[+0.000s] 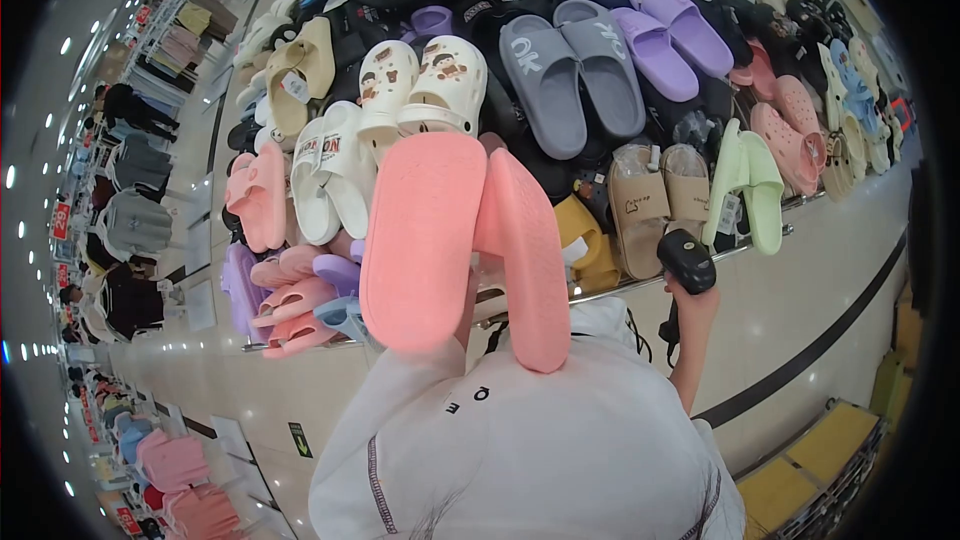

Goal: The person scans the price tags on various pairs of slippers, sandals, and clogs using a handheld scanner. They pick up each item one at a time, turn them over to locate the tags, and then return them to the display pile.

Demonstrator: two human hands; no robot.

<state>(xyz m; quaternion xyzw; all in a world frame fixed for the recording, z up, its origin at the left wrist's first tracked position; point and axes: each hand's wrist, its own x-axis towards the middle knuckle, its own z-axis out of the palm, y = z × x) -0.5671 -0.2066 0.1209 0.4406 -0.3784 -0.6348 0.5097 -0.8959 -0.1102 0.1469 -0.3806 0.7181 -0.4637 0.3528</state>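
Note:
A pair of pink slippers is held up soles toward me, right in front of my white sweatshirt. My left hand grips them from behind; only a sliver of it shows between the two soles. At the right, my right hand is raised and closed around the handle of a black barcode scanner, whose head points toward the shoe display. The scanner is apart from the pink slippers, a little to their right.
A sloping display rack is packed with slippers: grey slides, purple slides, white clogs, light green slides, beige ones. Clothing racks line the aisle at left. Yellow boxes sit at lower right.

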